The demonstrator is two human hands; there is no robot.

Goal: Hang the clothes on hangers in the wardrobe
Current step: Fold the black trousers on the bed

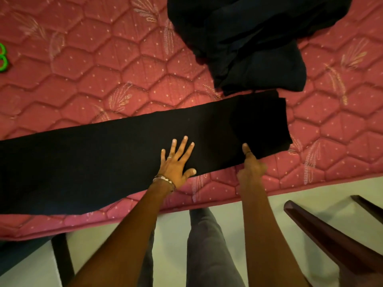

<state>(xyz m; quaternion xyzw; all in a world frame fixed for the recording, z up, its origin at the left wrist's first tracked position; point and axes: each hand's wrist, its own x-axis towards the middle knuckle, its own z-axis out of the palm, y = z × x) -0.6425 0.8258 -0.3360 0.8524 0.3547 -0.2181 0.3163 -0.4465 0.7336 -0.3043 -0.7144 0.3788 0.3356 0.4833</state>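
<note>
One folded black garment (pixel 145 150) — a long flat strip, probably trousers — lies diagonally across the centre of the frame on the pink quilted mattress (pixel 93 65), its left end running out of the left edge. The left hand (pixel 176 162) rests flat on the cloth at centre, fingers spread and straight. The right hand (pixel 251 164), just right of centre, pinches the garment's near edge, thumb on top; the remaining fingers are blurred and cannot be told. One heap of dark clothes (pixel 248 42) sits at upper right, its lower edge touching or nearly touching the strip's right end. Risk: lifting by that single pinched edge would likely let the layers slide apart and undo the fold; a drag toward the upper right could snag the heap. No hanger or wardrobe is in view, so hanging is not yet begun. Count: two hands, one folded garment, one heap, one green plastic object (pixel 3 58) at the left edge, one dark wooden chair (pixel 331 235) at lower right.
</note>
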